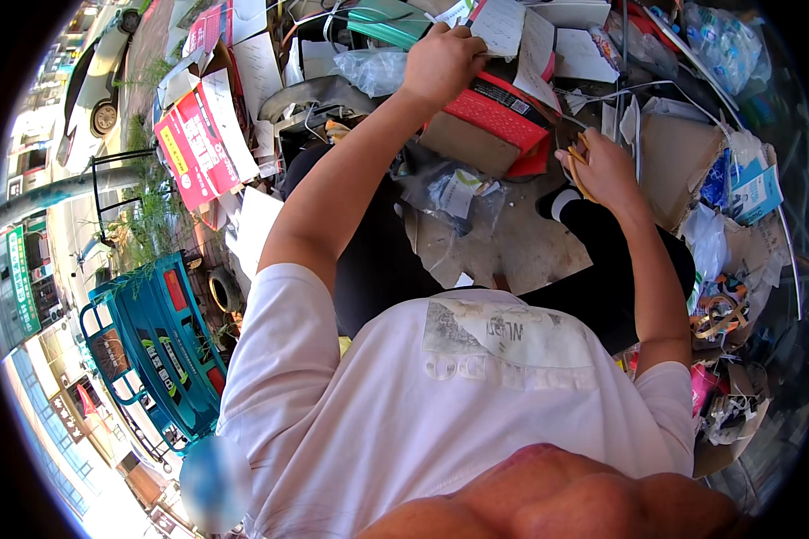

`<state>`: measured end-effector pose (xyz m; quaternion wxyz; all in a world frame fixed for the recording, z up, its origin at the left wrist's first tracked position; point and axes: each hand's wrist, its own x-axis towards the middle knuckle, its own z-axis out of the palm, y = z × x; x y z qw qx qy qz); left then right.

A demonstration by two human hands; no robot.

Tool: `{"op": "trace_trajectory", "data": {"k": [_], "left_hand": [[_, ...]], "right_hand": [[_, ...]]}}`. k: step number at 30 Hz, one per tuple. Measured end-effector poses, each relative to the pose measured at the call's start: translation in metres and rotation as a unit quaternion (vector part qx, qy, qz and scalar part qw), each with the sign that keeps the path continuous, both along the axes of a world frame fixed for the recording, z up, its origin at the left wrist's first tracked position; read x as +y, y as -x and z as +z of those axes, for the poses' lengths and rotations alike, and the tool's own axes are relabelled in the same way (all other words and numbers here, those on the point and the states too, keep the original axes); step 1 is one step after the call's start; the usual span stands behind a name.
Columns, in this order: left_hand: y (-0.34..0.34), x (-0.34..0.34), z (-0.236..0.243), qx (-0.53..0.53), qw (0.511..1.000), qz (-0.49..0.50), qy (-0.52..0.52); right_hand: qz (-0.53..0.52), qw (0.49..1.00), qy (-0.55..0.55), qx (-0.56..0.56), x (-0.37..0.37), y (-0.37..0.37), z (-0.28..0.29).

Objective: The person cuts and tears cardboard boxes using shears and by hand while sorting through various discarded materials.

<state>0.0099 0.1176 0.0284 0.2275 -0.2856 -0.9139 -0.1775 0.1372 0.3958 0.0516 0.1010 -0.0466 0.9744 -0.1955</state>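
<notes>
A red cardboard box [502,110] with a brown side and pale flaps stands in front of me, among waste. My left hand [443,65] is closed over its far left edge, fingers curled by a whitish flap [497,27]. In my right hand [602,171] is a pair of scissors [582,167] with yellow-orange handles, held close to the box's right end. Its blades are hard to make out against the clutter. Below the box, between my legs, lies a clear plastic bag [456,192] with a printed label.
Opened pink-and-white cartons [196,144] are heaped at the left. To the right are brown cardboard [681,162], a bag of plastic bottles [724,45] and a blue packet [757,193]. A teal three-wheeled vehicle [157,346] and a parked car [99,85] stand farther left.
</notes>
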Motion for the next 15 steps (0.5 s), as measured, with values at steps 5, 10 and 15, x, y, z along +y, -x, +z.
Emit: {"op": "trace_trajectory", "data": {"k": [5, 10, 15], "left_hand": [[-0.006, 0.008, 0.004, -0.005, 1.000, -0.021, 0.021], [-0.006, -0.003, 0.007, -0.044, 0.999, -0.023, 0.015], [-0.013, -0.003, 0.003, -0.012, 0.997, -0.016, 0.068]], "right_hand": [[0.041, 0.997, -0.044, 0.040, -0.012, 0.011, 0.002], [0.077, 0.995, -0.051, 0.036, -0.012, 0.015, -0.003], [0.001, 0.974, 0.201, -0.106, -0.006, 0.009, -0.033]]}}
